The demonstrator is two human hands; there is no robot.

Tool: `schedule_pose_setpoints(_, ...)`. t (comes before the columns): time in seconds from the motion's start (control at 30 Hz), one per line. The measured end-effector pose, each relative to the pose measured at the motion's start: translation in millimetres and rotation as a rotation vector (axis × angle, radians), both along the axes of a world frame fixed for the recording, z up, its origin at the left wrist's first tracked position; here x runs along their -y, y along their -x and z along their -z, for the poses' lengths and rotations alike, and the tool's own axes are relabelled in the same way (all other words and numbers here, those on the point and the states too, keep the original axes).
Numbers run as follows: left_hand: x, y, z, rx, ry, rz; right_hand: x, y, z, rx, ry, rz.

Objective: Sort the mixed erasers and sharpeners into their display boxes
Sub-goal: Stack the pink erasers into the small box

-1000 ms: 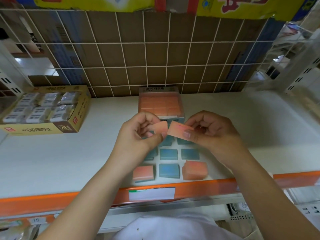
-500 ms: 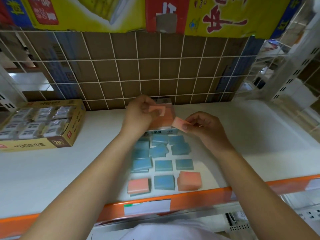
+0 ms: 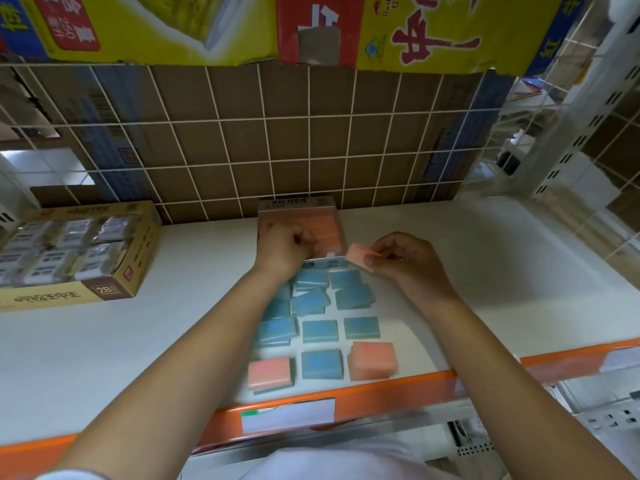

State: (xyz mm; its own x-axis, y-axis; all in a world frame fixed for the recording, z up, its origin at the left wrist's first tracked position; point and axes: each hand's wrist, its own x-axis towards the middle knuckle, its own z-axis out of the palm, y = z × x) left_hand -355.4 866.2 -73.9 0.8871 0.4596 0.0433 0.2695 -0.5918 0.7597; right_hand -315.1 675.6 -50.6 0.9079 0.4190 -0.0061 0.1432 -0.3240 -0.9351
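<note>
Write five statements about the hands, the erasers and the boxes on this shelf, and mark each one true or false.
1. The right hand pinches a pink eraser. True.
2. The left hand rests on the loose blue erasers. False: it is over the pink eraser box at the back of the shelf.
3. Two pink erasers lie in the row nearest the orange shelf edge. True: a blue one lies between them.
4. The yellow display box stands to the right of the hands. False: it stands at the left of the shelf.
5. The loose blue erasers lie nearer the person than the pink eraser box. True.
</note>
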Motion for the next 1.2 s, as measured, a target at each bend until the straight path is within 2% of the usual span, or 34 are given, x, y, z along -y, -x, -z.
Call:
schedule_pose_setpoints(0.33, -12.6, -0.2, -9.4, -0.142, -0.071, 0.067, -17.6, -12.0, -12.7, 0.081, 0.100, -0.074)
schedule_pose_setpoints(0.43, -16.7, 0.0, -12.4, -0.173, -0.089, 0.089, -39.0, -26.4, -21.1, 0.176, 0.287, -0.121)
schedule_pose_setpoints(0.63, -21.5, 1.5, -12.4, -0.162, -0.117, 0.132, -77.2, -42.4, -17.1, 0.122, 0.588, -0.226)
schedule_pose_setpoints(0.83, -25.0, -0.3, -6.4, -0.164, -0.127, 0.132, -85.0, -48.6, 8.4, 0.221, 0.751, -0.218)
schedule_pose_setpoints(0.97, -23.1, 6.1, -6.5, -0.090, -0.138, 0.138, -86.0, -50.8, 16.7, 0.244, 0.681, -0.138)
schedule_pose_setpoints(1.07, -21.9, 26.6, -12.1, 0.050, -0.080, 0.112, -74.8, -33.1, 7.3, 0.262, 0.489, -0.098)
schedule_pose_setpoints(1.13, -21.2, 49.7, -17.0, 0.155, -0.043, 0.086, -55.7, -11.8, -3.2, 0.263, 0.335, -0.133)
schedule_pose_setpoints(1.2, -18.6, 80.8, -20.1, 0.202, -0.015, 0.074, -29.8, 11.0, -12.9, 0.237, 0.291, -0.205)
